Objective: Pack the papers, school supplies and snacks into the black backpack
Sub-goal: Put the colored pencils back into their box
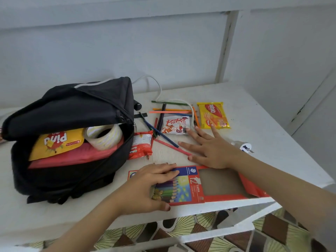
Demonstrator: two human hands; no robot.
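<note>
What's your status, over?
Left hand flat on pencil box; right hand open at loose pencils. Backpack open, part packed. White cable crosses pencils.

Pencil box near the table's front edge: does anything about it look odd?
Yes. The pencil box shows an empty window, while coloured pencils lie scattered loose on the table beyond it.
</note>
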